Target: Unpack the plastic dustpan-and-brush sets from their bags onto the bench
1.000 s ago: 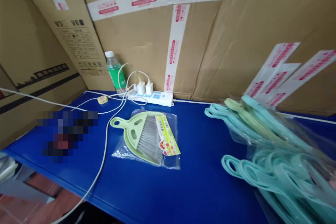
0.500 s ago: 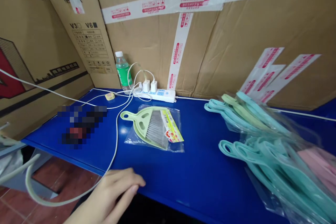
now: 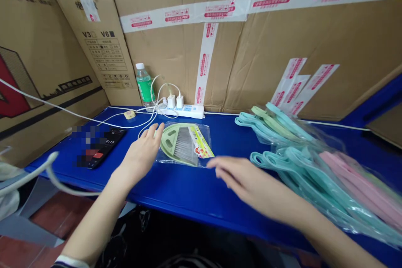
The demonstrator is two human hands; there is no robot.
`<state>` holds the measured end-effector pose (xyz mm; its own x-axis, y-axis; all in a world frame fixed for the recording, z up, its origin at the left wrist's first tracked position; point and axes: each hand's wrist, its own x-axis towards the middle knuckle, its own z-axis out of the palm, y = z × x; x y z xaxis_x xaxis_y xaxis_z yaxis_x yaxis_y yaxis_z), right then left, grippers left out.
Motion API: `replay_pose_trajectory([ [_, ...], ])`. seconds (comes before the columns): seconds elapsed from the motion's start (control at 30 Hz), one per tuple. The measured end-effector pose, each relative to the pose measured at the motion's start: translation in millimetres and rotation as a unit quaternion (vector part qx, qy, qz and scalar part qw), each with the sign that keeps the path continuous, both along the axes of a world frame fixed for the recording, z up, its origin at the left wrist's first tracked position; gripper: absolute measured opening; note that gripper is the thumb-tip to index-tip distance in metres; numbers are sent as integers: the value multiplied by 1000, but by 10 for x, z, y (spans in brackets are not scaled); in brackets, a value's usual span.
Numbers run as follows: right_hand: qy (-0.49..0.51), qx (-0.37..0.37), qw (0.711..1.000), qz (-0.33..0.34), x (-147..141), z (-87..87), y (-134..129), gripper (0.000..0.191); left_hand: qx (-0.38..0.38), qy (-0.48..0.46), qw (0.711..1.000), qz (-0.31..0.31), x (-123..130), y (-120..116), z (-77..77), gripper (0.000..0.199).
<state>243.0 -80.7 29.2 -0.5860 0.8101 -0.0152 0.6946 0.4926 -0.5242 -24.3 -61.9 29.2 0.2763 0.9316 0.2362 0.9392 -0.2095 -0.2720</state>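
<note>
A green dustpan and brush set (image 3: pixel 180 144) lies in a clear plastic bag on the blue table (image 3: pixel 176 190), a yellow label across its right side. My left hand (image 3: pixel 143 148) is at the bag's left side, over the dustpan's handle, fingers apart and holding nothing that shows. By the lower right corner of the bag is my right hand (image 3: pixel 234 173), palm down, its fingers loosely bent and apart with nothing in them. Whether either hand touches the bag cannot be told.
Bagged turquoise (image 3: pixel 314 184) and pink pieces (image 3: pixel 361 184) cover the table's right side. A power strip (image 3: pixel 191 111), a green-labelled bottle (image 3: pixel 145 88) and white cables stand or lie at the back. A phone (image 3: pixel 108 146) lies left. Cardboard rises behind.
My left hand has moved from the table's front edge up to the bag's left side. My right hand has come into view from the right. The view has shifted slightly.
</note>
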Motion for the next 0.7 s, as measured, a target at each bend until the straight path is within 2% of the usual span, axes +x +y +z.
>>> replay_pose_trajectory([
  [0.07,-64,39,997,-26,-167,89,300,31,-55,30,998,-14,-89,165,17,81],
  [0.13,-162,46,984,-62,-312,81,512,28,-92,51,994,-5,-158,315,31,80],
  [0.17,-176,52,980,-78,-366,52,575,27,-107,61,992,1,-176,375,47,77],
  [0.27,-208,69,969,-117,-452,-63,622,37,-141,93,985,43,-143,482,142,65],
  [0.37,-238,75,959,-132,-454,-140,581,46,-137,128,980,70,-14,507,254,51],
  [0.47,-226,58,962,-142,-417,-165,569,45,-132,134,982,28,101,521,283,42],
  [0.53,-209,46,966,-145,-384,-167,591,43,-156,126,980,-18,112,547,238,47],
  [0.63,-193,32,971,-134,-334,-165,645,42,-169,87,979,-70,16,601,123,58],
  [0.7,-187,24,974,-126,-308,-163,675,43,-160,48,982,-83,-88,632,60,63],
])
